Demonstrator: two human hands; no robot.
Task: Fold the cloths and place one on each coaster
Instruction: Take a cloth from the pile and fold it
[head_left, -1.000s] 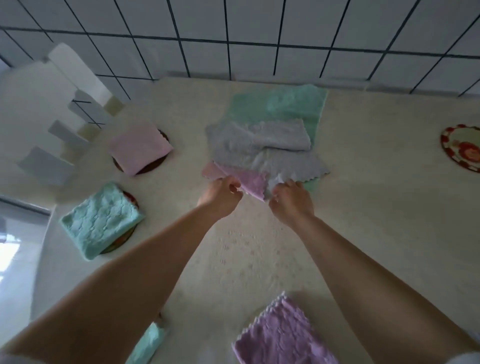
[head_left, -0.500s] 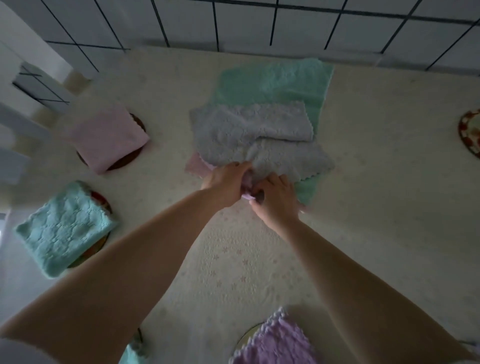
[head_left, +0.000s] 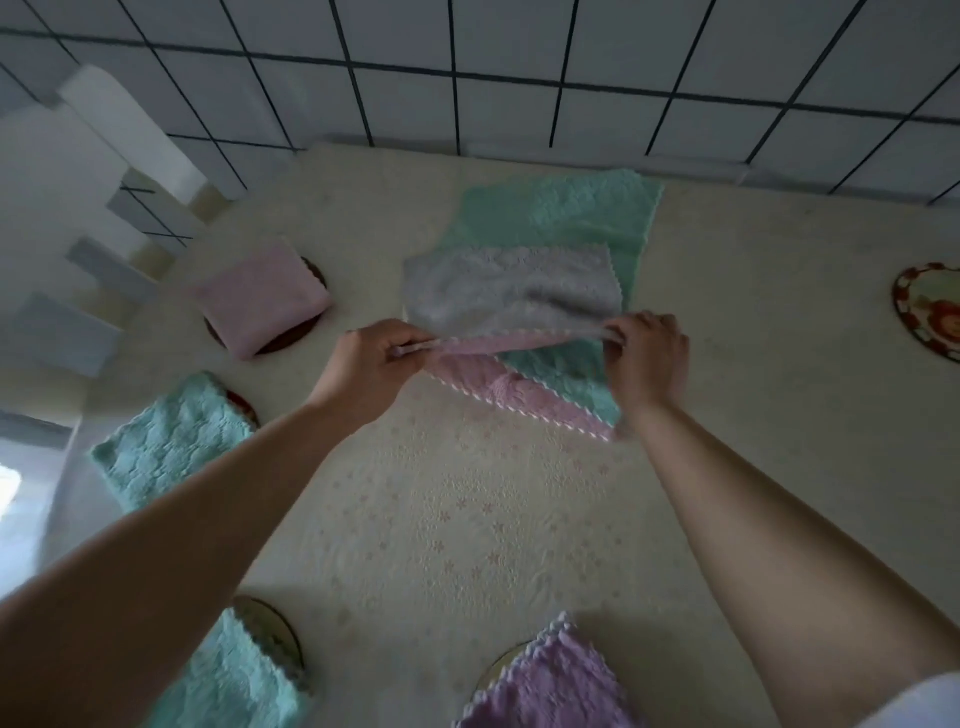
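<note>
Left hand (head_left: 371, 364): pinches one end of the raised edge of the grey cloth (head_left: 506, 291)
Right hand (head_left: 647, 356): fingers curled, gripping the other end of that edge, stretched taut between the hands
Grey cloth: mid-table (head_left: 467, 519), toward the far edge, over a pink cloth (head_left: 498, 389) and a green cloth (head_left: 561, 218)
Left edge: folded pink square (head_left: 260, 299) on a dark coaster (head_left: 283, 343); folded teal square (head_left: 166, 441) on a coaster (head_left: 244, 405)
Near edge: folded teal cloth (head_left: 234, 680) and folded lilac cloth (head_left: 550, 686), each on a coaster
Right edge: bare patterned coaster (head_left: 930, 309)
Far side: tiled wall (head_left: 519, 67)
</note>
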